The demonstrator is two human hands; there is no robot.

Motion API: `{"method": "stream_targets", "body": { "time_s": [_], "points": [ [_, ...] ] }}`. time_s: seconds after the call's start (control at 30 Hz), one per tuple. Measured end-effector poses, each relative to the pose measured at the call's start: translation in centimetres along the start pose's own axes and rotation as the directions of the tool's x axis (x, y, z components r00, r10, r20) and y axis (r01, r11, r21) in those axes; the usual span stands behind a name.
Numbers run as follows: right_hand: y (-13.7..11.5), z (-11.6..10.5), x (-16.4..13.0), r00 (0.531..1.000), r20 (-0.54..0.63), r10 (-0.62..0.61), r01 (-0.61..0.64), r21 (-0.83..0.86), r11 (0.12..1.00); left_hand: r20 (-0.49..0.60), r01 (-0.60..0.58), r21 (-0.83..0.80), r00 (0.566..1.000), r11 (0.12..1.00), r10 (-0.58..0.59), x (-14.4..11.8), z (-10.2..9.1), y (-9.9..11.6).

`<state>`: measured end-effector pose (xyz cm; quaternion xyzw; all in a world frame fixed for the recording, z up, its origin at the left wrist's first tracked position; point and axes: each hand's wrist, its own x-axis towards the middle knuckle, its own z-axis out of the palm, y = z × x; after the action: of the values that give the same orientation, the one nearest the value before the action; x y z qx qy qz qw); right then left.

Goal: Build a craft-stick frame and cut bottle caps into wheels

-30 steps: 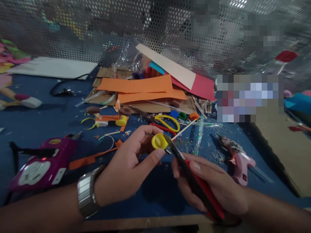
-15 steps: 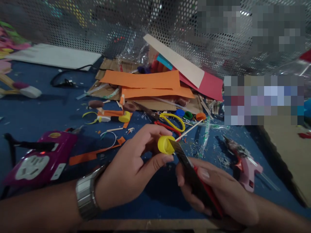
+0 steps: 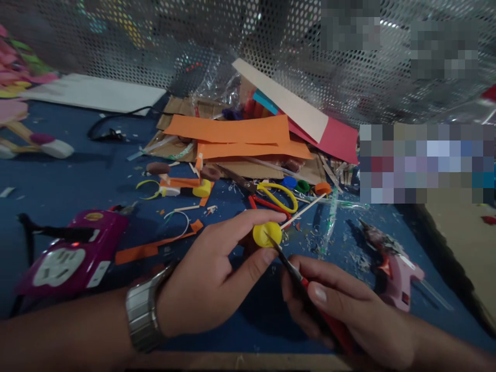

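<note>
Between the thumb and fingers of my left hand [image 3: 209,274] is a yellow bottle cap [image 3: 262,234], its flat round face turned up towards me. My right hand [image 3: 349,305] grips a red and black utility knife [image 3: 300,281]. The knife's dark blade slants up to the left, and its tip meets the face of the cap; how deep it goes I cannot tell. Just beyond the cap lie scissors [image 3: 277,196] with yellow and red handles. A thin wooden stick [image 3: 304,211] rests behind the cap, pointing towards an orange cap [image 3: 323,188].
A pink glue gun [image 3: 399,274] lies to the right among shavings. On the left stands a magenta power strip [image 3: 73,253] with a lit red light. Orange paper [image 3: 232,129] covers cardboard at the back, before a perforated metal panel [image 3: 155,46]. Blue [image 3: 289,182] and green caps [image 3: 302,186] sit behind the stick.
The yellow cap has turned over in my left hand, from its hollow side showing to its flat face. The knife has tilted, and its tip has shifted slightly left and down on the cap.
</note>
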<state>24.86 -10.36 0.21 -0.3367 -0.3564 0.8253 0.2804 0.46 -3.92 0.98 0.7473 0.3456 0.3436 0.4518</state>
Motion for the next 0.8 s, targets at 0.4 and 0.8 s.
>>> {"method": "stream_targets", "body": {
  "time_s": [0.4,0.8],
  "points": [
    [0.43,-0.15,-0.04,0.987,0.088,0.136,-0.141,0.053,0.989,0.149,0.047,-0.05,0.988,0.998,-0.039,-0.04,-0.17,0.21],
    [-0.16,-0.07,-0.13,0.979,0.064,0.192,-0.191,-0.016,0.981,0.155,-0.018,-0.068,0.988,0.998,0.029,-0.06,-0.21,0.51]
  ]
}}
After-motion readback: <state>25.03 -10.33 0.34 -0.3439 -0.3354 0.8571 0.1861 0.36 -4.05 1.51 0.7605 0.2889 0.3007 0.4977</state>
